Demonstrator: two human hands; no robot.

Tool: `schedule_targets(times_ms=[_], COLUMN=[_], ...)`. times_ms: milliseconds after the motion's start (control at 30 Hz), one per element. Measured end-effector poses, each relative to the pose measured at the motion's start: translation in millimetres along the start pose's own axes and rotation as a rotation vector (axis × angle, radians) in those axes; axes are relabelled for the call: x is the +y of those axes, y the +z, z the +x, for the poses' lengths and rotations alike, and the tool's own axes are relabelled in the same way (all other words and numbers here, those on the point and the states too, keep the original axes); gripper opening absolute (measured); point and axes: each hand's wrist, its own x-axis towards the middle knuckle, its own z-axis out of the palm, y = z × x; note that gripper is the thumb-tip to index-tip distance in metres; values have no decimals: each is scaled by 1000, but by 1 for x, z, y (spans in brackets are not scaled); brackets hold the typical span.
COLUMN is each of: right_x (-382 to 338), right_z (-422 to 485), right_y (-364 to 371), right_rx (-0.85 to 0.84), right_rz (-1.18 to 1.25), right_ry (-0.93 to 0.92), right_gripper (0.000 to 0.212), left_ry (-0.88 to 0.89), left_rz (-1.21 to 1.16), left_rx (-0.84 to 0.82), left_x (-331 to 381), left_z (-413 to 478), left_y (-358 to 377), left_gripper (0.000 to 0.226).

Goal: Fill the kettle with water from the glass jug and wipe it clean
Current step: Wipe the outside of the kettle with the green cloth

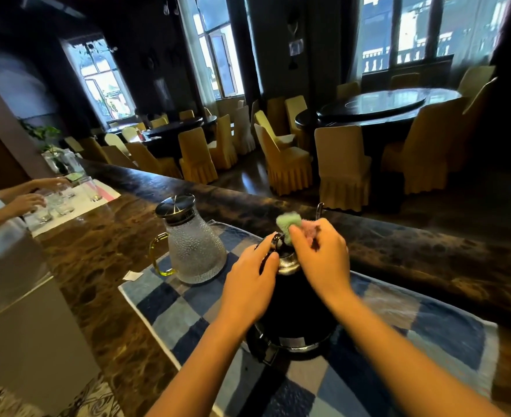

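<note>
A black kettle (293, 308) with a shiny metal top stands on a blue checked cloth (447, 335) on the marble counter. My left hand (249, 284) grips the kettle's handle near the lid. My right hand (320, 254) pinches a green and pink wiping cloth (287, 224) and presses it against the top of the kettle. A textured glass jug (195, 251) with a metal lid and a yellow-green handle stands upright just left of the kettle, on the same cloth.
Another person's hands (28, 203) work among several drinking glasses (61, 203) on a white mat at the far left. A raised dark ledge (398, 245) runs behind the kettle. A small paper scrap (132, 276) lies by the jug.
</note>
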Motion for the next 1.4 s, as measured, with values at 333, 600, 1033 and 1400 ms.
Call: schedule_targets(times_ms=[333,600,1033,1400], right_x=[7,5,8,2], right_z=[-11,-2,-14,-12], right_y=[1,-7,-23,-19], right_rx=[83,-20,-197,-120], right_rz=[293,342,207,301], right_ry=[192,273,-39,114], right_gripper=[39,19,19,9], left_ry=[-2,-25,-12,-26], left_rz=[-34,-17,-42,-37], left_rx=[20,10,25,19], left_x=[0,2,-1,-4], left_z=[-1,-1,-1,3], left_y=[1,1,3,4], left_gripper=[40,40,39,39])
